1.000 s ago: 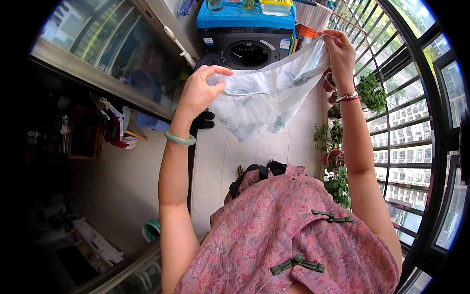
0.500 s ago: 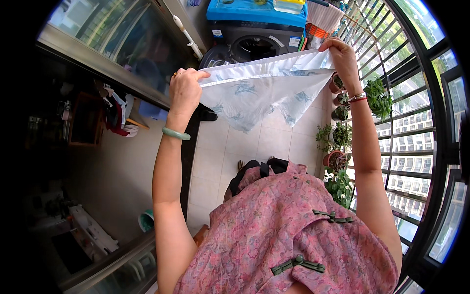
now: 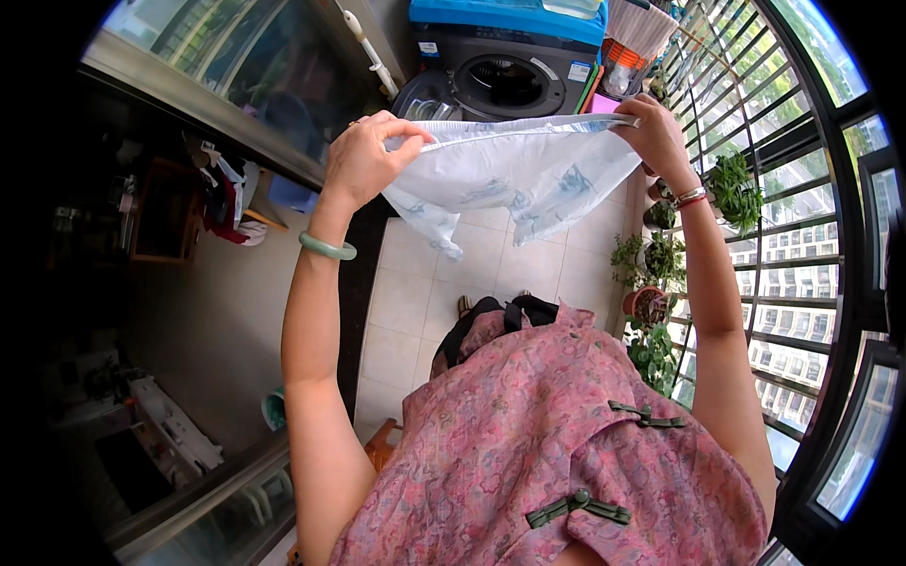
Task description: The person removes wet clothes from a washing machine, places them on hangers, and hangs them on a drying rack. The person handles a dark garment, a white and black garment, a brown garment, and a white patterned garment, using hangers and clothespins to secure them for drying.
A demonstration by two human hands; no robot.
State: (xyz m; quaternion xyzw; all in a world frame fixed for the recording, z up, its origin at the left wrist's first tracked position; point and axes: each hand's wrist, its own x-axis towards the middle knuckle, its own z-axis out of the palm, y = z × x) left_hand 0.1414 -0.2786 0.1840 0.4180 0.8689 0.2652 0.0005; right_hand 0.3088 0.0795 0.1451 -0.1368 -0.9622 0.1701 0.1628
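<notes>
A thin white cloth (image 3: 500, 179) with pale blue leaf-like prints hangs stretched between my two hands. My left hand (image 3: 370, 156) pinches its upper left edge between thumb and fingers. At the upper right corner, my right hand (image 3: 653, 137) grips the same hemmed edge. The top hem runs nearly level between them, and the lower part droops in loose points above the tiled floor. A green bangle (image 3: 327, 247) circles my left wrist. Whether the cloth is a pillowcase or another piece of linen cannot be made out.
Ahead stands a dark front-loading washing machine (image 3: 505, 80) with its round door open, under a blue cover (image 3: 510, 11). Potted plants (image 3: 651, 307) line the right side by the window bars (image 3: 788, 259). A sliding glass door (image 3: 236, 85) lies to the left, with a dim room beyond.
Both hands have come lower and slightly nearer my body. The cloth's top edge has slackened a little, and its lower points have shifted left.
</notes>
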